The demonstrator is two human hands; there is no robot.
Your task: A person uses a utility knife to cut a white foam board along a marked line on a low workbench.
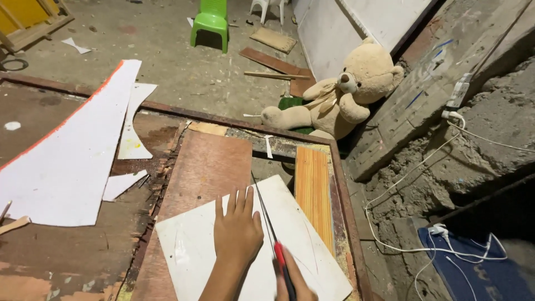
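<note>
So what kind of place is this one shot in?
Probably a rough, makeshift workshop or building site. The left hand presses a white sheet flat on a worn wooden workbench, offcuts lie about, and the concrete floor is littered with wood scraps.

Warm, yellowish light, fairly bright and even, falls from above; shadows are soft and short. The white sheet (245,245) shows mild glare. The centre is sharp, the right hand (294,281) at the bottom edge is slightly blurred, and straight lines bow at the edges
</note>
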